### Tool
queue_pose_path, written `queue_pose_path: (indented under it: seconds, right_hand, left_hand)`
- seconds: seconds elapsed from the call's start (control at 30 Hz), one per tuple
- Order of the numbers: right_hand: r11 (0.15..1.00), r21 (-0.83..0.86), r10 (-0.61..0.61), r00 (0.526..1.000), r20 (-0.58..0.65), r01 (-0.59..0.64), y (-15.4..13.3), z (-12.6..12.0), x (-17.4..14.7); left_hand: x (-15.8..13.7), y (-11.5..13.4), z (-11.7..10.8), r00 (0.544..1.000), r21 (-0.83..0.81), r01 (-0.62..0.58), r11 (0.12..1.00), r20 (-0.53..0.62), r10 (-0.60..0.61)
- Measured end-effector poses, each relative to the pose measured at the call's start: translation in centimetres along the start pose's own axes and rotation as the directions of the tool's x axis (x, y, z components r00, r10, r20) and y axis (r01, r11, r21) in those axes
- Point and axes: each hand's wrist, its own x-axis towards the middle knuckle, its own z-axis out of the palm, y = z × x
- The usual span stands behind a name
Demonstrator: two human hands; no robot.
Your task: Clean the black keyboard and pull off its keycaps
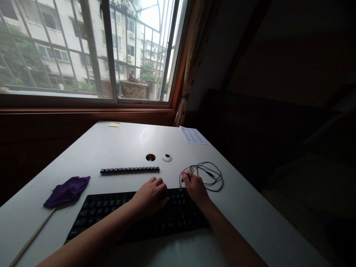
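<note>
A black keyboard (102,204) lies slightly tilted on the white table, partly covered by both forearms. My left hand (151,194) rests over its middle, fingers curled at the far edge and thumb on the keys, gripping it. Above the keyboard's right part, my right hand (194,185) is closed in a pinch; whatever is between the fingertips is too small and dark to make out. A coiled black cable (218,174) lies just beyond that hand. Behind the keyboard, a straight row of black keycaps (129,170) stretches to the left of my hands.
A purple cloth on a stick (68,191) lies at the left. Farther back are a round cable hole (150,157), its white cover (167,158), a printed sheet (194,136) and a yellow sticky note (114,125). A barred window (133,55) is beyond the table (133,139).
</note>
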Motion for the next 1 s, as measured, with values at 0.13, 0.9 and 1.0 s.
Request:
queue_pose_path:
  seconds: [0.13, 0.9, 1.0]
  right_hand:
    - [0.999, -0.044, -0.005, 1.000, 0.011, 0.006, 0.0, 0.6, -0.4]
    - [0.908, -0.413, -0.034, 0.995, 0.093, 0.070, 0.3, -0.3, -0.8]
    - [0.887, -0.453, -0.048, 0.994, 0.103, 0.090, 0.3, -0.5, -0.8]
  left_hand:
    - [0.0, 0.0, 0.1, 1.000, 0.012, -0.004, 1.000, -0.003, 0.004]
    - [0.0, 0.1, 0.0, 1.000, 0.018, -0.017, 1.000, -0.010, 0.017]
    - [0.0, 0.0, 0.1, 1.000, 0.018, -0.014, 1.000, -0.007, 0.014]
